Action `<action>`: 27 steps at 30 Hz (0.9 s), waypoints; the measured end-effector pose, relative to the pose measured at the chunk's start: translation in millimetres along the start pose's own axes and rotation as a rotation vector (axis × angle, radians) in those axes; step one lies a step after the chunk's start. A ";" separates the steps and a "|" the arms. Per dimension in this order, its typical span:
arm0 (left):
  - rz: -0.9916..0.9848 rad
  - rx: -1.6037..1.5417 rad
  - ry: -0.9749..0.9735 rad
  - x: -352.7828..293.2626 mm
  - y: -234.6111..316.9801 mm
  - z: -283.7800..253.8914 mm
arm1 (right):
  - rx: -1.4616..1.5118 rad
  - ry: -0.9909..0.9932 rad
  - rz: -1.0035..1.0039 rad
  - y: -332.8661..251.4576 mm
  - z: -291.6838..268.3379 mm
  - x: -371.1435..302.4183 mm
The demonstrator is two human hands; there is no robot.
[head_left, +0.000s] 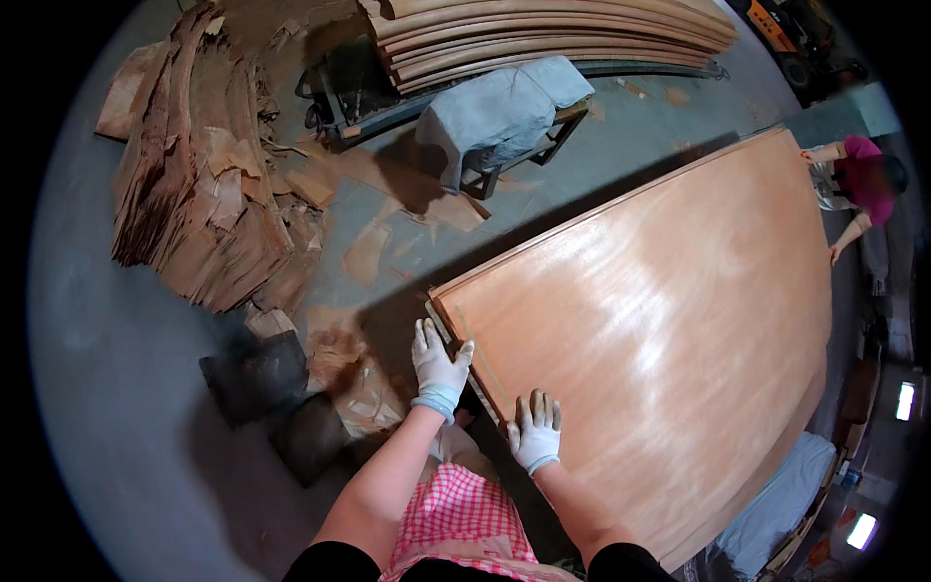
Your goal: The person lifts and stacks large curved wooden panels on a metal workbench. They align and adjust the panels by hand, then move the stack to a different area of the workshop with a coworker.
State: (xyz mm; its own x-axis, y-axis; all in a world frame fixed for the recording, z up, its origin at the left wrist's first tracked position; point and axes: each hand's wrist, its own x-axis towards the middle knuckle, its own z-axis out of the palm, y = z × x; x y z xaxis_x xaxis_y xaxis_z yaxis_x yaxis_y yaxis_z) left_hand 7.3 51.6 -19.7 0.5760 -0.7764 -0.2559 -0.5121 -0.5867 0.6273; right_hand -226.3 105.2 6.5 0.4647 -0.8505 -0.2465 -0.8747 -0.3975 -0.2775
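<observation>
A large, glossy, light-brown wood veneer sheet [621,320] lies flat on a stack, stretching from in front of me to the far right. My left hand [441,364], in a white work glove, is at the stack's near-left edge, fingers stretched along the outside and thumb toward the top. My right hand [534,432], gloved too, rests with fingers apart on the sheet close to its near edge. Neither palm shows. Across the stack, a person in a magenta shirt [866,179] has both hands by the sheet's far edge.
Ragged veneer scraps [189,184] are heaped at left, with loose pieces on the floor. A cloth-covered bench [504,112] stands beyond the stack, before curved wood sheets [543,34]. Dark blocky objects [257,373] sit to my left. Grey-blue sheeting [776,504] lies at lower right.
</observation>
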 end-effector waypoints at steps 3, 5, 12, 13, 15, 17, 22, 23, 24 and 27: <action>-0.021 -0.042 -0.017 -4.9 6.5 -2.0 | 0.200 0.032 0.025 3.6 -10.2 0.3; -0.032 -0.045 -0.016 -3.5 7.0 -4.3 | 0.318 0.107 0.039 -0.4 -27.0 8.9; -0.037 -0.040 -0.034 9.2 9.1 -3.8 | 0.239 0.181 -0.078 -10.0 -82.0 154.3; -0.032 -0.046 -0.048 12.2 9.1 -5.9 | 0.161 0.179 -0.139 -12.0 -85.6 182.2; -0.009 -0.044 -0.066 15.1 2.1 -9.9 | 0.002 0.140 -0.235 -17.4 -85.6 224.7; 0.033 -0.033 -0.066 22.6 -6.6 -15.1 | -0.164 0.081 -0.314 -21.1 -84.2 256.8; 0.059 -0.086 -0.055 29.4 -29.7 -32.7 | -0.300 -0.202 -0.292 -38.0 -97.0 277.7; 0.068 -0.075 -0.084 29.8 -29.3 -37.2 | -0.300 -0.219 -0.288 -41.4 -103.9 277.0; 0.077 -0.065 -0.113 30.1 -28.2 -41.1 | -0.292 -0.222 -0.281 -44.2 -109.0 273.3; 0.111 -0.063 -0.181 30.7 -17.2 -44.6 | -0.195 -0.055 -0.349 -28.0 -102.7 259.8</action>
State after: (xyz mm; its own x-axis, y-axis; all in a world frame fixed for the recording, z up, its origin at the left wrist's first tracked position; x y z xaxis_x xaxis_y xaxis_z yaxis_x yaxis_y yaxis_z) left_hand 62.2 48.2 -5.5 0.3916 -0.8676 -0.3065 -0.5221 -0.4838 0.7024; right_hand -95.3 -140.0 45.6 0.7404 -0.6352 -0.2197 -0.6704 -0.7215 -0.1732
